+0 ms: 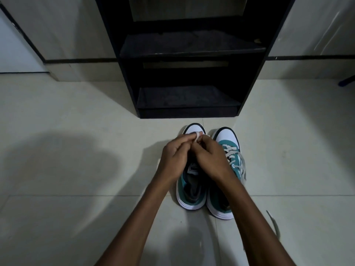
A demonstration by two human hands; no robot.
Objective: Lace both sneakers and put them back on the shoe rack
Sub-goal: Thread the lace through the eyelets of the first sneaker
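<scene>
We're in the lacing stage, and it's the left sneaker [189, 186] getting the attention: from what shows past the hands, no lace runs up its front, and its tongue and dark inside lie open toward the camera. Both hands meet right over its toe end. The left hand [173, 157] is curled nearly closed, fingers tucked in, pinching the pale lace [196, 137] between thumb and fingertip; a little loop of it shows at the very top of the grip. The right hand [210, 157] is closed just as tight against it, fingertips touching the same bit of lace. Whether an eyelet is being threaded just now I can't tell, because the knuckles hide it.

Move along to the right sneaker [227, 169], touching its partner side by side: this one looks laced, grey-white crossings running up the teal front, loose ends trailing off its right side. Further right, another strip of lace [273, 223] lies on the pale floor [76, 208].

What's next, by my reading: feed that pinched end through the lowest eyelets, then criss-cross upward. It calls for a fine, steady pinch. The dark shoe rack [189, 110] stands just beyond the toes, waiting with bare shelves.
</scene>
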